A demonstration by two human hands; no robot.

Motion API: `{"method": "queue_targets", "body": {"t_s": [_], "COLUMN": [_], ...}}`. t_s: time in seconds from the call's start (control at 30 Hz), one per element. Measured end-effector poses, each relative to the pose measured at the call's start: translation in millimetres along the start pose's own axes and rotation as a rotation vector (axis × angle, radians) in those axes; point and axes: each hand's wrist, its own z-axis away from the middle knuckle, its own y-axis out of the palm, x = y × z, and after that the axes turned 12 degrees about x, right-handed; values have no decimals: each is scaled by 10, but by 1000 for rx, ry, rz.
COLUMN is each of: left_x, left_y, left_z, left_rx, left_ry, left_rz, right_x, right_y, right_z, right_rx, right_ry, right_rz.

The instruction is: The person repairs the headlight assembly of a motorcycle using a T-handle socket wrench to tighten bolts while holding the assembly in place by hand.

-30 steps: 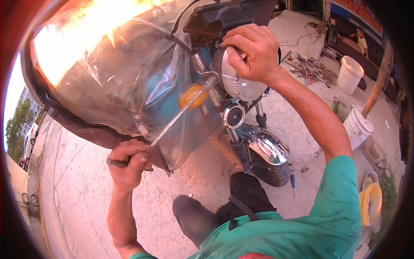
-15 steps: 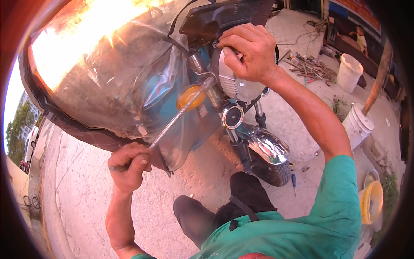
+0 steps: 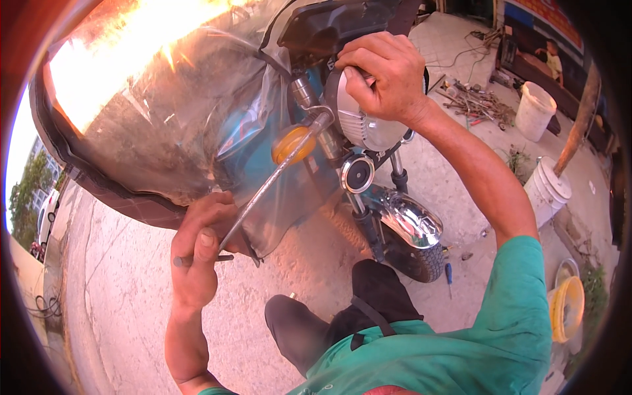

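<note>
left hand (image 3: 196, 253) grasped one t-handle wrench (image 3: 263, 176), rod crossing one orange turn signal (image 3: 287, 145); right hand (image 3: 388, 82) curled over one headlight (image 3: 385, 135), grip unclear; two white buckets (image 3: 534, 113), one yellow bucket (image 3: 567, 313) sat right; contents unclear

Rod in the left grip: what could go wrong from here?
1. In this view the rod crosses the orange indicator; contact is unclear, but a sideways knock could crack it.
2. The left grip looks loose on the crossbar, so it might slip.
3. The clear sheet hangs close by and could snag.
</note>
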Motion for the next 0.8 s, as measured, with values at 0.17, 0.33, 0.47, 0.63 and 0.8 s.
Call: {"method": "queue_targets", "body": {"t_s": [0.17, 0.33, 0.47, 0.63, 0.8], "left_x": [85, 229, 278, 238, 282], "left_y": [-83, -17, 60, 30, 13], "left_z": [15, 79, 93, -34, -113], "left_rx": [65, 32, -52, -22, 23], "left_ry": [-203, -150, -120, 79, 137], "left_rz": [330, 295, 185, -270, -316], "right_x": [-1, 9, 20, -33, -66], "right_y": [-13, 3, 21, 5, -103], "right_z": [-7, -13, -13, 18, 52], "right_rx": [-2, -21, -7, -8, 8], "right_ry": [-27, -26, -9, -7, -5], "right_rz": [-36, -42, -5, 2, -17]}}
